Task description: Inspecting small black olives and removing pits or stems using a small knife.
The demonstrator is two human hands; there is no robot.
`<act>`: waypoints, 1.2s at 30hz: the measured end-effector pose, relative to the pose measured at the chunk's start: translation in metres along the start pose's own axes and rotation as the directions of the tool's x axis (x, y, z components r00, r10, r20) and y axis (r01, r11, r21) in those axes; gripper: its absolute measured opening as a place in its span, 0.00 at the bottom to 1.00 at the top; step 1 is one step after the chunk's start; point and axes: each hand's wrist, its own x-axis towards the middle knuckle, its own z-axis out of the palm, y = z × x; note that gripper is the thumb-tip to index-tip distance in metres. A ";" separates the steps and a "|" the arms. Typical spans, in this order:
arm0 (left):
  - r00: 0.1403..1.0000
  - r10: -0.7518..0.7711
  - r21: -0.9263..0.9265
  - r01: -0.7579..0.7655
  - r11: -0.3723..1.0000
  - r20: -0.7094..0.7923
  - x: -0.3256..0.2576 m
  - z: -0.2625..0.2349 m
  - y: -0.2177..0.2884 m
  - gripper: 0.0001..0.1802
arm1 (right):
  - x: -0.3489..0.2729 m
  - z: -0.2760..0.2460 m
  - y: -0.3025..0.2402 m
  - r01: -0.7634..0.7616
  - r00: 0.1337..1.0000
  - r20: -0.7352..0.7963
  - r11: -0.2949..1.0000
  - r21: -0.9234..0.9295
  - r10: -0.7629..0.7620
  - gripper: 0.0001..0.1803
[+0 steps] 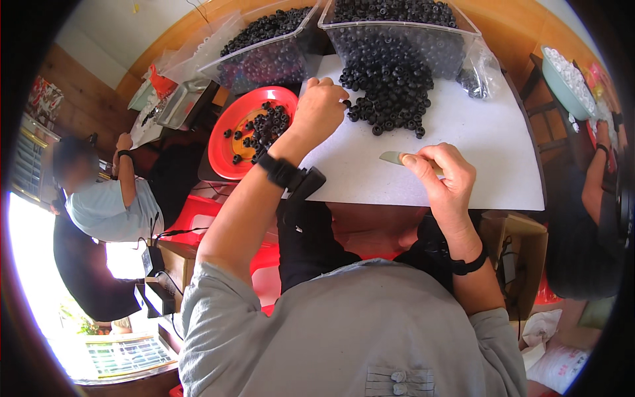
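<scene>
My left hand [317,114] is at the left edge of a loose pile of small black ring-shaped parts [391,86] on the white tabletop [486,155]. Its fingers are curled, and one black ring-shaped part [346,104] shows at the fingertips, seemingly pinched. Lower and to the right, my right hand [450,173] grips a small knife [391,157], with the short greyish blade pointing left. Most of the knife's handle is hidden by the fingers. To the left of my left hand, a round red tray [220,147] holds several more black parts, scattered and heaped.
Two clear plastic bins [403,25] [254,66] full of black parts stand along the far side. A clear bag [481,73] lies beside the right one. People sit at left [112,205] and right [595,178]. A cardboard box [529,255] stands below the table's right side.
</scene>
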 end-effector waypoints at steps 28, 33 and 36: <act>0.995 0.058 0.226 -0.039 0.973 -0.081 -0.067 -0.004 0.036 0.10 | -0.004 -0.029 0.004 0.426 0.901 0.397 0.545 -0.723 -0.177 0.17; 0.988 0.019 -0.024 -0.023 0.999 -0.151 -0.067 -0.008 0.038 0.08 | 0.010 -0.040 -0.004 0.262 0.955 0.282 0.709 -0.655 -0.092 0.15; 0.966 -0.238 -0.668 0.244 0.703 0.102 -0.063 -0.026 0.064 0.08 | 0.014 -0.038 -0.011 0.069 0.986 0.167 0.854 -0.515 0.020 0.09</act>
